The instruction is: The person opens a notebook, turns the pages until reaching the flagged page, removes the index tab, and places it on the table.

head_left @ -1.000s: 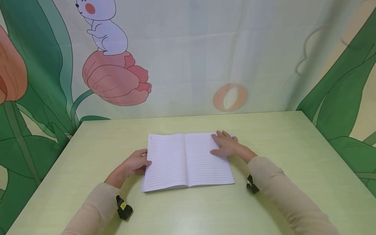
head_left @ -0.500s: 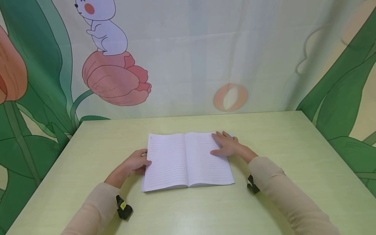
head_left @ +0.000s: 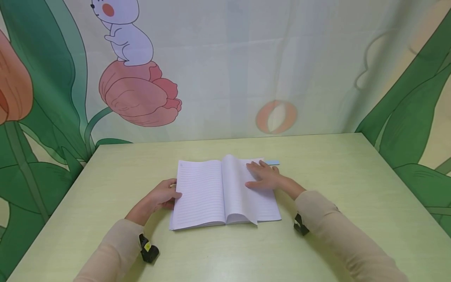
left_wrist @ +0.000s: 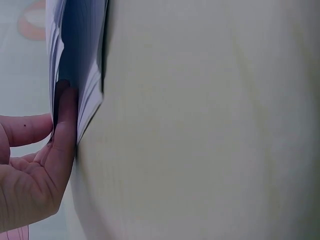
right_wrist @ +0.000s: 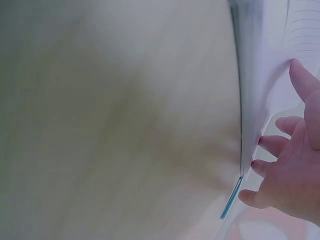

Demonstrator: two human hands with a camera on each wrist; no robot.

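Observation:
An open lined notebook [head_left: 200,196] lies on the table in the head view. My left hand [head_left: 163,194] grips its left edge, the thumb on the top page. In the left wrist view, the fingers [left_wrist: 66,120] reach in between layers of pages. Spread out over the right-hand page is my right hand [head_left: 264,177], its fingers fairly straight and touching the paper. One loose page [head_left: 235,196] bulges up near the spine, bent leftward with its near corner lifted. A thin blue strip [head_left: 272,163] sticks out past the far right corner; its kind is unclear.
The notebook rests on a pale yellow-green table [head_left: 225,254]. Behind it hangs a printed curtain [head_left: 218,78] with flowers and a white animal. Black wrist devices [head_left: 149,250] sit under both sleeves.
My right hand has slid slightly left across the right page, and the top page has buckled up toward the spine. More of the blue strip shows. The left hand stays put.

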